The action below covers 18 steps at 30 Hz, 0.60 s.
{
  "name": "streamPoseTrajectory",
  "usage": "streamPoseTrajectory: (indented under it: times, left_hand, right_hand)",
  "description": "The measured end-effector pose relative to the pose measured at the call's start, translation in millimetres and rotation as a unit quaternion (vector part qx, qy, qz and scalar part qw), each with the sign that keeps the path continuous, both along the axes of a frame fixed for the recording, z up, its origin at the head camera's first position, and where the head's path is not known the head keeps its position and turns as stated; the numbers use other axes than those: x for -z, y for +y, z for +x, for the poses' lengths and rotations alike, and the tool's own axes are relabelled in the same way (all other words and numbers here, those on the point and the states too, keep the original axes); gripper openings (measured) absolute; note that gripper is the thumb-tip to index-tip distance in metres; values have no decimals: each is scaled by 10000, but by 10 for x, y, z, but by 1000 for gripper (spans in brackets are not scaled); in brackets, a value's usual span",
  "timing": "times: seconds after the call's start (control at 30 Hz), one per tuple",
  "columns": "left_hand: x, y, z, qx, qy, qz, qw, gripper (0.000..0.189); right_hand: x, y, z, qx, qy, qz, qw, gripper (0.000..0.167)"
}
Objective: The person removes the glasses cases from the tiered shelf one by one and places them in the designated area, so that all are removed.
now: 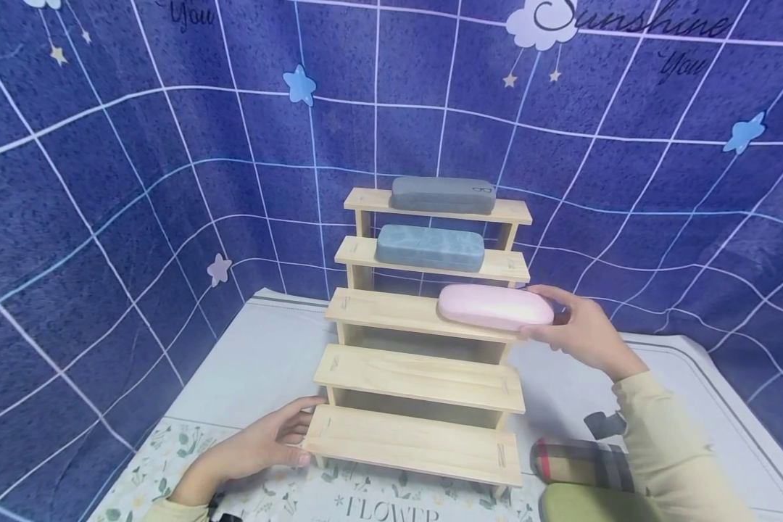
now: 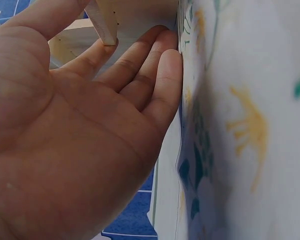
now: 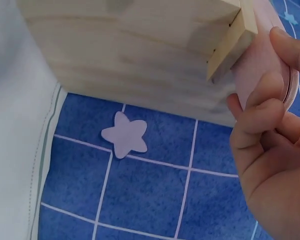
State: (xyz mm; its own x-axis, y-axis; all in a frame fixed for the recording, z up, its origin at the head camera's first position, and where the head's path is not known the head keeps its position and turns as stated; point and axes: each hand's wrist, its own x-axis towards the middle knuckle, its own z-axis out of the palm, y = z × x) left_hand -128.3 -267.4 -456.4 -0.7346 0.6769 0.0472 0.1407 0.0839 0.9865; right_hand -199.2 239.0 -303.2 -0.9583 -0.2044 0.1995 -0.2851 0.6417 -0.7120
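A pink glasses case (image 1: pixel 494 306) lies along the middle step of a wooden stepped rack (image 1: pixel 417 438), its right end jutting past the board's middle. My right hand (image 1: pixel 583 330) pinches that right end between thumb and fingers; the right wrist view shows the pink case (image 3: pixel 262 65) partly behind the board and my fingers. At the rack's lower left, my left hand (image 1: pixel 261 442) grips the end of the bottom step, thumb at the front corner and fingers behind. In the left wrist view, the palm (image 2: pixel 85 135) faces the camera.
A blue glasses case (image 1: pixel 429 248) sits on the second step from the top, a grey one (image 1: pixel 442 196) on the top step. Beside the rack at lower right lie a plaid case (image 1: pixel 583 464), a green case (image 1: pixel 590 504) and a small dark object (image 1: pixel 604 425). Blue curtain (image 1: pixel 170 181) hangs behind.
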Motion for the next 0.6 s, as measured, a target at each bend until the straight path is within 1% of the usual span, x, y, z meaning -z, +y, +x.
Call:
streamPoseTrajectory:
  times: [0.1,0.3,0.47,0.6]
  left_hand:
    - [6,-10,1,-32,12,-60,10000,81]
    - [28,-23,-5,-33,47,-79,10000,81]
    - [33,-31,-20,-23,38,-76,10000,81]
    - [34,-31,-23,-32,-39,-93,9999,82]
  right_hand:
    - [15,67,5,22,-26,-17,10000,76]
    - [36,189,42,22,-95,-221,9997,75]
    - [54,293,65,34,57,-230,9997,71]
    - [75,385,91,20,184,-226,9996,69]
